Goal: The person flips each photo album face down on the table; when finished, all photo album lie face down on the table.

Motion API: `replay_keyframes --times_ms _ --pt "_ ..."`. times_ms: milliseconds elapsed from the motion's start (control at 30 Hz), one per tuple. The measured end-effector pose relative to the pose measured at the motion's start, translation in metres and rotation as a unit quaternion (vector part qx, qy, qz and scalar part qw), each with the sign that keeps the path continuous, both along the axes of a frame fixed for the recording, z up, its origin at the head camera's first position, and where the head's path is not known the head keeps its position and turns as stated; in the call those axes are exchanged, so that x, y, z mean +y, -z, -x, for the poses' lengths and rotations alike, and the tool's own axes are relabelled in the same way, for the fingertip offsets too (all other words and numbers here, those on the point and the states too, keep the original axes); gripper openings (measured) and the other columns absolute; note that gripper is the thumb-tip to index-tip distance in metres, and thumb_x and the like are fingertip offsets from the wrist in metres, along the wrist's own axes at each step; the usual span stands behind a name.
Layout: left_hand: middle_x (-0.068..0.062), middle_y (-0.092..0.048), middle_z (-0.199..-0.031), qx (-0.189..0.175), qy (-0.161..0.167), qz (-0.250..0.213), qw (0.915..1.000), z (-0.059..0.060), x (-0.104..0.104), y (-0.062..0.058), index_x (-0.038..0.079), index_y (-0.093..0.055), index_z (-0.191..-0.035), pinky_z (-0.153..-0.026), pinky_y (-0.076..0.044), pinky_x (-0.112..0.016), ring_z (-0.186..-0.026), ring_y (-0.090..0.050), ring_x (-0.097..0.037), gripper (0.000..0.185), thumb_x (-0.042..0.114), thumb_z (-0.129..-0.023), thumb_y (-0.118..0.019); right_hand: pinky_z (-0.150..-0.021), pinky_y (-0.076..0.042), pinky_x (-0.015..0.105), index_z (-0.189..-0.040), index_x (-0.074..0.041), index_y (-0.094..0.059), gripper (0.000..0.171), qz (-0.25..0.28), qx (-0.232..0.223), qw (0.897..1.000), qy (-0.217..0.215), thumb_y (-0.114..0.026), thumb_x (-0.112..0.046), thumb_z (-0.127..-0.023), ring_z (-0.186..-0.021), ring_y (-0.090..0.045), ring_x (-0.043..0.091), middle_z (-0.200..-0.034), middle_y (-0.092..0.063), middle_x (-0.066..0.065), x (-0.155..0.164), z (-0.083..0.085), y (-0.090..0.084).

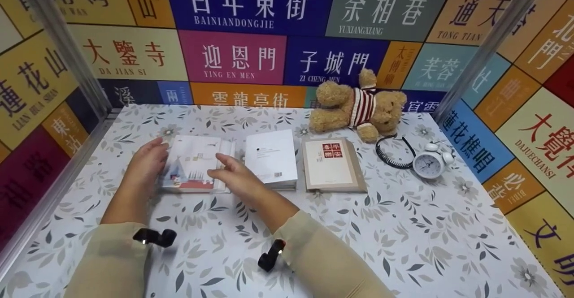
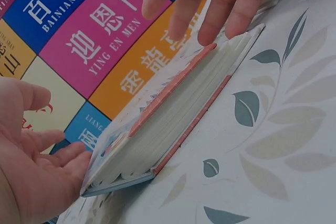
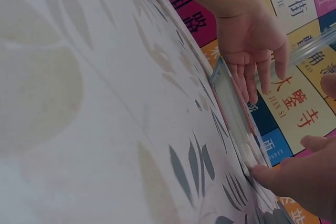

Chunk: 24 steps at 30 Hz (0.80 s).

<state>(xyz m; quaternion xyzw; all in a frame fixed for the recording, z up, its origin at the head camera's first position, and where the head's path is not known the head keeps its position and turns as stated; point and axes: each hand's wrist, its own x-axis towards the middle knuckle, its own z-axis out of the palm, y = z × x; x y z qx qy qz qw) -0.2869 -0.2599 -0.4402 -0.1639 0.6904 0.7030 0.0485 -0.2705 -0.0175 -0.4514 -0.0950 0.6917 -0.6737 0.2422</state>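
Observation:
A thick hardcover book (image 1: 190, 161) with a pale illustrated cover lies flat on the patterned tablecloth. Along its left edge is my left hand (image 1: 145, 163), fingers extended and slightly bent. My right hand (image 1: 237, 177) reaches over the book's right edge, thumb and fingers spread apart. In the left wrist view, the book (image 2: 173, 114) shows its page block and reddish cover edges between the two hands. The right wrist view has the right thumb (image 3: 268, 177) by the book's near edge; whether it presses there is hard to tell.
Right of the book lie a white book stack (image 1: 271, 157) and a beige book (image 1: 332, 163) with red squares. Farther right are a teddy bear (image 1: 358, 105), a black headband (image 1: 394, 152) and a white alarm clock (image 1: 430, 161). Printed panels (image 1: 242, 58) wall the table's back and sides.

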Motion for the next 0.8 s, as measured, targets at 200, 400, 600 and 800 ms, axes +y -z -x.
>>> replay_keyframes --times_ms 200,400,600,800 --pt "-0.007 -0.015 -0.167 -0.013 0.038 0.065 0.9971 -0.002 -0.003 0.011 0.008 -0.020 -0.158 -0.127 -0.011 -0.036 -0.154 -0.013 -0.021 0.067 0.039 -0.103 -0.043 -0.126 -0.019 0.040 -0.152 -0.022 -0.040 0.074 -0.015 0.006 1.000 0.006 -0.073 -0.035 -0.086 -0.152 -0.025 0.024 -0.162 -0.031 0.003 -0.004 -0.005 0.001" --pt "-0.004 -0.022 -0.165 -0.034 0.027 0.083 0.9956 -0.003 -0.009 0.015 0.012 -0.027 -0.157 -0.126 -0.017 -0.035 -0.151 -0.021 -0.020 0.065 0.038 -0.101 -0.049 -0.127 -0.015 0.038 -0.151 -0.024 -0.042 0.077 0.002 -0.007 1.000 -0.005 -0.077 -0.031 -0.082 -0.153 -0.021 0.019 -0.163 -0.029 0.001 -0.008 -0.006 0.004" --pt "-0.006 -0.022 -0.165 -0.020 0.024 0.072 0.9969 -0.003 -0.011 0.010 0.011 -0.028 -0.156 -0.126 -0.015 -0.036 -0.153 -0.017 -0.020 0.063 0.035 -0.102 -0.048 -0.126 -0.016 0.038 -0.151 -0.024 -0.042 0.075 0.010 -0.005 1.000 -0.021 -0.075 -0.033 -0.084 -0.152 -0.025 0.019 -0.162 -0.032 0.001 -0.006 -0.004 0.009" --pt "-0.004 -0.017 -0.166 -0.011 0.053 -0.007 0.9985 -0.006 0.001 -0.010 0.024 -0.023 -0.158 -0.122 -0.027 -0.042 -0.149 -0.024 -0.022 0.056 0.031 -0.106 -0.040 -0.125 -0.022 0.035 -0.153 -0.024 -0.037 0.074 -0.005 0.034 0.998 -0.059 -0.072 -0.032 -0.089 -0.149 -0.032 0.017 -0.160 -0.037 -0.002 -0.001 -0.001 0.005"
